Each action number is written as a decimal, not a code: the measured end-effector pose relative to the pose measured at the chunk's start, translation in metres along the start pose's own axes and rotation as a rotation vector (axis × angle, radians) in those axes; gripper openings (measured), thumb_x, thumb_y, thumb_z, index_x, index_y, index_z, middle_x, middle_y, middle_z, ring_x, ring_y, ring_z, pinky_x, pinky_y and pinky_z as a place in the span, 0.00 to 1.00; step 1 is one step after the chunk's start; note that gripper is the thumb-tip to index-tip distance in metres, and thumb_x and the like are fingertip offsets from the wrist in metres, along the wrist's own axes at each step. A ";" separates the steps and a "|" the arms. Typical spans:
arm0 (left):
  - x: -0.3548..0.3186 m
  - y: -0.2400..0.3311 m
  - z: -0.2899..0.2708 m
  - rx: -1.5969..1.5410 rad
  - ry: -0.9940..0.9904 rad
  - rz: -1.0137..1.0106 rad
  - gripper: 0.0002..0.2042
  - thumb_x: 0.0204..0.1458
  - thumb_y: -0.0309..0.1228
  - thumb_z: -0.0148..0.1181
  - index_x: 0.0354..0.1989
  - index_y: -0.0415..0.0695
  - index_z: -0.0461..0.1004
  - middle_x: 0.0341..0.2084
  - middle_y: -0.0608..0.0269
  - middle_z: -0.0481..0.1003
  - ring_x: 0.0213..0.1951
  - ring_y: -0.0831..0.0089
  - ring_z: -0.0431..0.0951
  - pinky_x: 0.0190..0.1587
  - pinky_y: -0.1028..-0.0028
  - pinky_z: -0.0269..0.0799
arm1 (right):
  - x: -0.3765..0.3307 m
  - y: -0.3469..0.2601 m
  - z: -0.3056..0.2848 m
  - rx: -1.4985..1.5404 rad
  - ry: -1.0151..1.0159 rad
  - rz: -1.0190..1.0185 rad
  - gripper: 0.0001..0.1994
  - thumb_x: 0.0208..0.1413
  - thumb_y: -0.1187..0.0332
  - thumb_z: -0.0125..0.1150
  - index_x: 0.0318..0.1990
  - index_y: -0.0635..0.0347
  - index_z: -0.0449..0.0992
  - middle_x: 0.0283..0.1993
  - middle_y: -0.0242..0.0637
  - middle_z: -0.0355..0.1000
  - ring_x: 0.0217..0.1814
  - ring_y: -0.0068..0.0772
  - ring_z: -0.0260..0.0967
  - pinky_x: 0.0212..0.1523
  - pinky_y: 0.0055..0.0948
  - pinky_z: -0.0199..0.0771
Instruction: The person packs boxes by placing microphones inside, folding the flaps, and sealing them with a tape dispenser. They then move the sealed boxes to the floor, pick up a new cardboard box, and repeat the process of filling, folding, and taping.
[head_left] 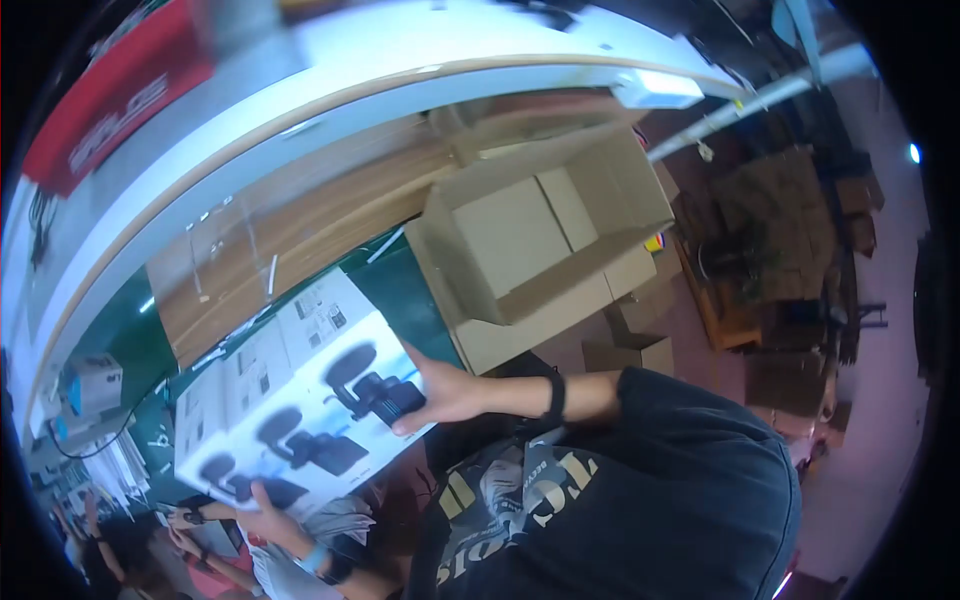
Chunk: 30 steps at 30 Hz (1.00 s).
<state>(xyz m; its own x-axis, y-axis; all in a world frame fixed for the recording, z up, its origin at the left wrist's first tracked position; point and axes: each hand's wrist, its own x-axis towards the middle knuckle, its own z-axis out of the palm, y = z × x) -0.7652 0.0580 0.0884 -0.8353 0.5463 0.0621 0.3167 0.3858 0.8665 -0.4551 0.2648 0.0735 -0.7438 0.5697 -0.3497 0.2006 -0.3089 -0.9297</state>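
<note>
Between my two hands I hold a row of white product boxes [300, 370], pressed side by side. Each front shows a printed picture of a black mount-like device on a round base. My right hand [445, 390], with a black band on the wrist, grips the right end, thumb on the front. At the lower left end, my left hand [272, 522] grips the row, its thumb up against the front; its other fingers are partly hidden. The row is tilted, above a green table surface [410, 290]. To its right stands a large open cardboard carton [515, 240], bare inside where it shows.
Beyond the table runs a white shelf edge [400, 85] with a red box [120, 100] on it. A brown wooden board [330, 190] lies below. Other people's hands [185, 517] work at the lower left. More cardboard boxes [630, 350] stand at right.
</note>
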 end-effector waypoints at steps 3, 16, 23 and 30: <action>-0.067 0.040 0.011 -0.109 0.041 0.219 0.22 0.56 0.39 0.64 0.47 0.28 0.73 0.37 0.52 0.77 0.36 0.67 0.75 0.40 0.67 0.72 | -0.094 -0.046 -0.058 -0.150 0.038 -0.164 0.66 0.38 0.55 0.81 0.73 0.66 0.30 0.69 0.55 0.55 0.70 0.46 0.56 0.68 0.37 0.57; -0.277 0.255 0.283 -0.843 -0.262 -0.023 0.21 0.51 0.31 0.67 0.49 0.30 0.71 0.42 0.48 0.76 0.46 0.65 0.75 0.52 0.66 0.69 | -0.335 0.033 -0.374 -0.067 0.632 -0.333 0.43 0.39 0.68 0.80 0.63 0.65 0.60 0.59 0.44 0.68 0.65 0.39 0.63 0.64 0.39 0.65; -0.316 0.272 0.311 -0.125 -0.590 0.250 0.17 0.54 0.26 0.63 0.50 0.33 0.71 0.43 0.57 0.75 0.46 0.69 0.73 0.52 0.69 0.67 | -0.341 0.027 -0.408 0.060 0.534 -0.337 0.40 0.43 0.67 0.78 0.62 0.64 0.60 0.56 0.43 0.70 0.60 0.36 0.66 0.61 0.38 0.67; -0.347 0.264 0.303 -0.322 -0.423 -0.053 0.11 0.55 0.25 0.62 0.44 0.34 0.74 0.37 0.61 0.76 0.39 0.73 0.74 0.48 0.72 0.69 | -0.349 0.021 -0.407 0.004 0.365 -0.183 0.35 0.43 0.66 0.77 0.58 0.64 0.63 0.53 0.42 0.70 0.56 0.34 0.69 0.58 0.36 0.69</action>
<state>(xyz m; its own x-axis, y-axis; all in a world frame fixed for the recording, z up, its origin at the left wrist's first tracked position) -0.2558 0.1953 0.1454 -0.5713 0.8098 -0.1336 0.0695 0.2100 0.9752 0.0677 0.3696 0.1295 -0.4913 0.8484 -0.1968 0.0827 -0.1795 -0.9803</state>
